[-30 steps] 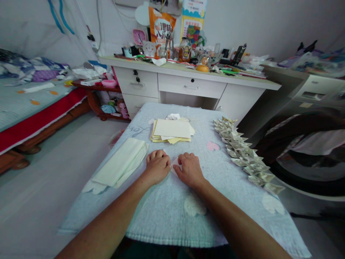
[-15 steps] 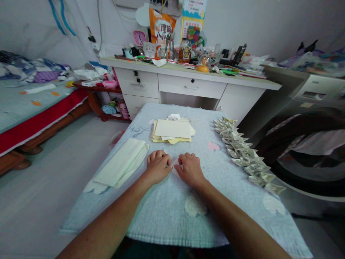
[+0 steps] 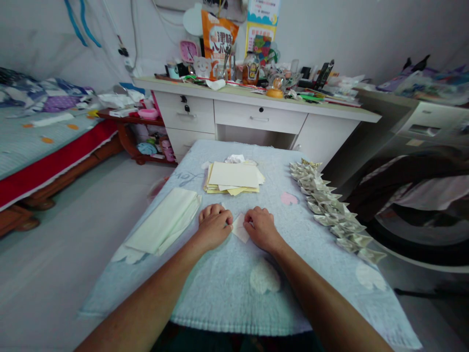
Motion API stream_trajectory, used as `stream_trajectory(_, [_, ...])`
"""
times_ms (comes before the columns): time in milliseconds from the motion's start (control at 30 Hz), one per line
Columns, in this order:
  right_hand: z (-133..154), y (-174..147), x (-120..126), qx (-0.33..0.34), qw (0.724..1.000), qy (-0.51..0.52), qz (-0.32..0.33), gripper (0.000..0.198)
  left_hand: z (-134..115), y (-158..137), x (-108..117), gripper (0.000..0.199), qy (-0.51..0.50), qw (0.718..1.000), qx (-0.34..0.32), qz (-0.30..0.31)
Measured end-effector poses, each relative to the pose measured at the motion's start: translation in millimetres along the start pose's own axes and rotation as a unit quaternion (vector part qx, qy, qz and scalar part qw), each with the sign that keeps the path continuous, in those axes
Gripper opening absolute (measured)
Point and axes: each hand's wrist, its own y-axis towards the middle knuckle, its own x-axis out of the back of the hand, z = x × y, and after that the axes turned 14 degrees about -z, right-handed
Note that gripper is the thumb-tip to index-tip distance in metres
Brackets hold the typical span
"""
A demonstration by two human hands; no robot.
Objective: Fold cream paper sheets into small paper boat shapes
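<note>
A small white piece of folded paper [image 3: 241, 230] lies on the cloth between my two hands, one corner pointing toward me. My left hand [image 3: 215, 226] is closed, its thumb and forefinger at the paper's left corner. At the right edge, my right hand [image 3: 263, 229] is closed too, with curled fingers and the thumb against the paper. Beyond the hands sits a stack of cream paper sheets [image 3: 234, 175]. Several folded paper boats [image 3: 326, 198] stand in a long slanting row at the right. The undersides of both hands are hidden.
A pale blue cloth [image 3: 220, 293] covers the table. Left of my hands lies a folded pale green paper bundle [image 3: 163, 222], and crumpled white paper [image 3: 235, 159] sits behind the stack. A cluttered white desk [image 3: 260, 117] stands beyond, with a washing machine [image 3: 414, 195] at right.
My right hand has shifted slightly right and turned back from the folded paper, so more of the paper shows. My left hand has hardly moved.
</note>
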Motion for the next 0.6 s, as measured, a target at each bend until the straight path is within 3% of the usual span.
stream_trajectory(100, [2.4,-2.1,-2.3,0.002,1.0,-0.013,-0.019,0.011,-3.5,-0.3,-2.0,0.008,0.009,1.0,0.004,-0.018])
stream_trajectory(267, [4.5,-4.4,-6.2,0.002,0.999,-0.028,-0.031,0.012,-11.4,-0.6,-4.8,0.028,0.021,0.998,0.019,-0.054])
stream_trajectory(600, [-7.9,-4.4,2.9,-0.029,0.998,-0.04,-0.029,0.021,-8.9,2.5,-5.9,0.021,0.023,0.998,0.043,-0.032])
